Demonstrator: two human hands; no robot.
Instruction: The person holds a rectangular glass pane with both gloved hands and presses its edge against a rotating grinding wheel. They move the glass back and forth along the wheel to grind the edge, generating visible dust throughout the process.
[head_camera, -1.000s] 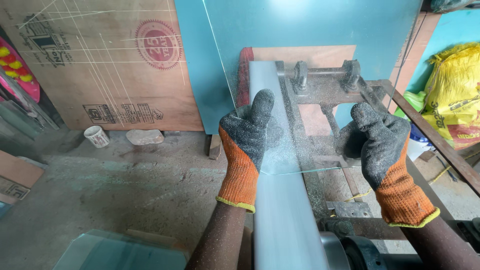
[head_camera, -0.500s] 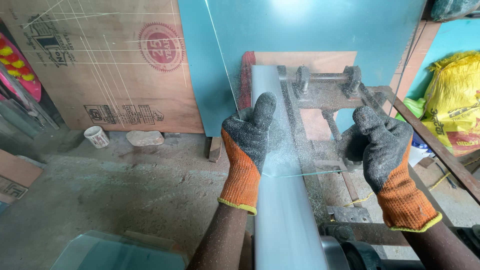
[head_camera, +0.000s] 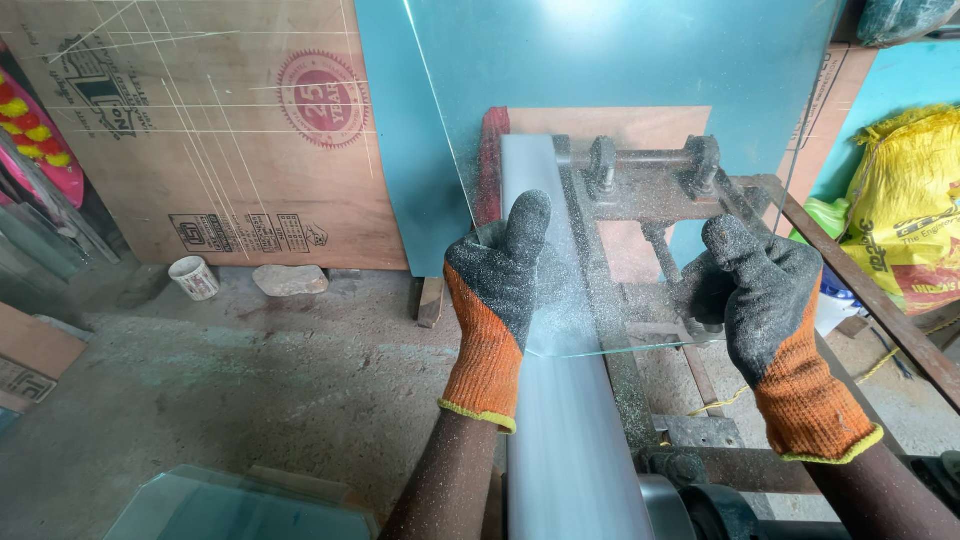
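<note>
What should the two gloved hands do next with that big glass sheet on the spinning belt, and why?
Probably slide the glass sheet a little sideways along the grinding belt. Both the left hand and right hand grip its lower edge, which sits over the belt, dusted with fine grit, so a fresh stretch of edge seems due.

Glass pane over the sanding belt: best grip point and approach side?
Grip the glass pane by its two side edges near the bottom, one from each side, as the left hand and right hand do. It stands upright, thin and wide, over the belt.
</note>
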